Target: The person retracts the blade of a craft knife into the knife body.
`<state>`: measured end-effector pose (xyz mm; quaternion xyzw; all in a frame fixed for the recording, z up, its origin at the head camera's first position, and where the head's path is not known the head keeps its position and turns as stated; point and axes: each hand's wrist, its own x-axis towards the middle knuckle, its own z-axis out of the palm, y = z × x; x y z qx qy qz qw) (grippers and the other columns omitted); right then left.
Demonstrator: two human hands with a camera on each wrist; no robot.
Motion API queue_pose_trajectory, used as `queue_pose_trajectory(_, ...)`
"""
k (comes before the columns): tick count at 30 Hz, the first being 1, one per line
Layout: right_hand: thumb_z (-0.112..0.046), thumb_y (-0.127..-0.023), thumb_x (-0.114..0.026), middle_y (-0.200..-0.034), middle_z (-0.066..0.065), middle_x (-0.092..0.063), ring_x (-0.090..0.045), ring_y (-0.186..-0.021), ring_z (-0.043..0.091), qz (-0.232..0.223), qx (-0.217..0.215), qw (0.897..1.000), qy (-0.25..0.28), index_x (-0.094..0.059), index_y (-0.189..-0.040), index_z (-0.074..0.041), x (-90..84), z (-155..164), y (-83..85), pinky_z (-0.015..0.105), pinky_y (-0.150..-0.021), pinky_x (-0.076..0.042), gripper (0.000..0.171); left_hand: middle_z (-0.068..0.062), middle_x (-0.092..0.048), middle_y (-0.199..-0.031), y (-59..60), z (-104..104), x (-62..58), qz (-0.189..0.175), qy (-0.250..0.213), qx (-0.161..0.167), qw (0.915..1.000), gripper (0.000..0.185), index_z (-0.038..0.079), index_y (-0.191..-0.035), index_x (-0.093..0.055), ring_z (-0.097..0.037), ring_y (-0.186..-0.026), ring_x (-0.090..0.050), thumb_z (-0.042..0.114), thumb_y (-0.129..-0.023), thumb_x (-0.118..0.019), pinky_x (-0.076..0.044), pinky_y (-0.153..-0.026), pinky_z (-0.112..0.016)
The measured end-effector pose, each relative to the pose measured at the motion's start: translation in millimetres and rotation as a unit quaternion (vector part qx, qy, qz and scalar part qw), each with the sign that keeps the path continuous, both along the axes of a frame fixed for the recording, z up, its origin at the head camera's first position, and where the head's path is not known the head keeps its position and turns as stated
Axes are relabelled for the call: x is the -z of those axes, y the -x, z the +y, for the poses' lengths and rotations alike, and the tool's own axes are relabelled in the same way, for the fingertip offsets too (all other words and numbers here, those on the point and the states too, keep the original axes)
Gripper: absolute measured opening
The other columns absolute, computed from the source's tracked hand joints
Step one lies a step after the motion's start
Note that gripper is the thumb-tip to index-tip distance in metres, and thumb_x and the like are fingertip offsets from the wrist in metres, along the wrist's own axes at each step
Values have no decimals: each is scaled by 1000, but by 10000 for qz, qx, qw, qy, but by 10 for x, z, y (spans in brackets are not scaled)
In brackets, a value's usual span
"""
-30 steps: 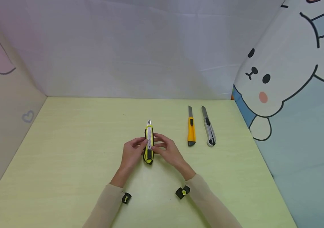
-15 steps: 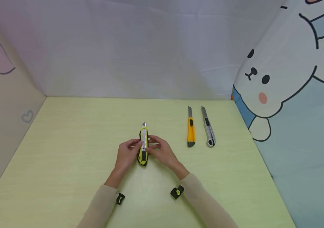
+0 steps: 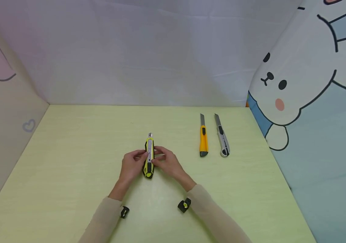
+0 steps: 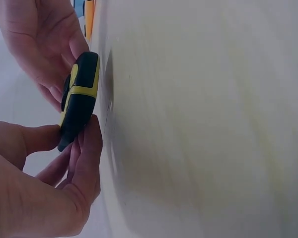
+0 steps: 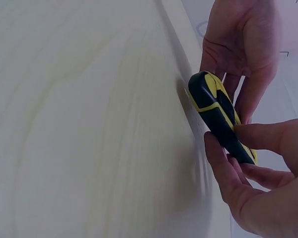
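Observation:
A yellow-green and black utility knife (image 3: 149,158) points away from me near the middle of the table, its metal tip at the far end. My left hand (image 3: 132,165) pinches its left side between thumb and fingers. On the opposite side, my right hand (image 3: 169,163) pinches it too, thumb on top and fingers beneath. Seen from the left wrist, the black rear end of the utility knife (image 4: 82,99) is held close over the tabletop, with a shadow below. The right wrist view shows the same utility knife (image 5: 216,111) tilted between both hands.
To the right on the pale wooden table (image 3: 78,152) lie an orange utility knife (image 3: 203,140) and a silver-grey utility knife (image 3: 223,140), side by side with blades extended. A white curtain (image 3: 145,54) hangs behind, and a rabbit-print cloth (image 3: 310,84) borders the right.
Both hands have moved left and slightly toward me, carrying the yellow-green and black utility knife between them. The other two knives lie as before.

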<state>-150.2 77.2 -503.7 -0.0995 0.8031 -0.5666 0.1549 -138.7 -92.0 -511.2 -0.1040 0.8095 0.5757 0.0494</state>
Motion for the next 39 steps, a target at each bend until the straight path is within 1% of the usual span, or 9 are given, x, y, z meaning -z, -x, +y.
queue_pose_trajectory(6,0,-96,-69,-126,18,-66,-71,-104,30,79,44,9997,-216,-53,-145,-1,37,-58,0,36,-87,-58,51,-19,-74,-109,8,-20,-3,-25,204,29,9998,34,-4,-123,-70,-29,-96,-71,21,-102,-67,-57,-72,-29)
queue_pose_trajectory(9,-1,-96,-70,-126,17,-67,-71,-103,28,96,61,9994,-342,-54,-145,-1,49,-81,-2,35,-87,-58,51,-20,-75,-107,6,-31,5,49,344,59,9994,32,-5,-122,-71,-29,-94,-72,20,-101,-67,-58,-71,-29)
queue_pose_trajectory(13,0,-95,-70,-125,19,-67,-71,-102,29,177,49,9989,-440,-54,-143,2,42,-108,-17,35,-86,-58,50,-21,-75,-103,-8,-45,5,164,495,70,9986,30,-6,-120,-72,-30,-91,-72,17,-100,-67,-57,-67,-29)
queue_pose_trajectory(18,1,-94,-70,-123,20,-67,-71,-101,30,277,69,9983,-512,-55,-141,4,40,-150,-30,35,-85,-57,49,-21,-75,-102,-26,-57,4,266,645,39,9976,28,-7,-118,-72,-30,-89,-72,14,-100,-67,-56,-65,-29)
queue_pose_trajectory(23,0,-94,-71,-121,18,-68,-71,-100,28,325,125,9971,-671,-57,-139,5,49,-182,-25,35,-84,-57,47,-20,-76,-101,-25,-42,13,402,819,5,9958,27,-7,-117,-73,-31,-89,-73,11,-97,-69,-56,-64,-30)
queue_pose_trajectory(25,0,-94,-71,-121,18,-68,-71,-101,27,331,131,9967,-730,-57,-138,5,54,-189,-23,35,-84,-57,46,-20,-76,-101,-20,-34,14,386,890,-20,9953,27,-7,-117,-73,-31,-89,-74,10,-96,-69,-56,-64,-30)
queue_pose_trajectory(28,-1,-95,-70,-123,18,-67,-71,-101,27,372,112,9957,-844,-57,-138,6,58,-194,-24,34,-83,-57,46,-19,-76,-103,-17,-26,7,221,982,-63,9949,28,-6,-118,-72,-30,-89,-73,10,-95,-70,-54,-62,-27)
queue_pose_trajectory(32,0,-94,-70,-125,19,-66,-70,-102,27,464,81,9943,-959,-58,-137,7,55,-189,-29,31,-82,-58,45,-19,-76,-104,-20,-23,-9,86,987,-123,9950,28,-5,-119,-72,-29,-89,-73,10,-95,-71,-55,-62,-28)
queue_pose_trajectory(39,2,-94,-69,-123,22,-65,-70,-103,30,617,28,9952,-752,-58,-135,9,63,-160,-31,31,-85,-58,43,-20,-76,-102,-11,-31,4,129,935,-205,9953,27,-4,-117,-73,-31,-88,-74,8,-94,-74,-58,-67,-33)
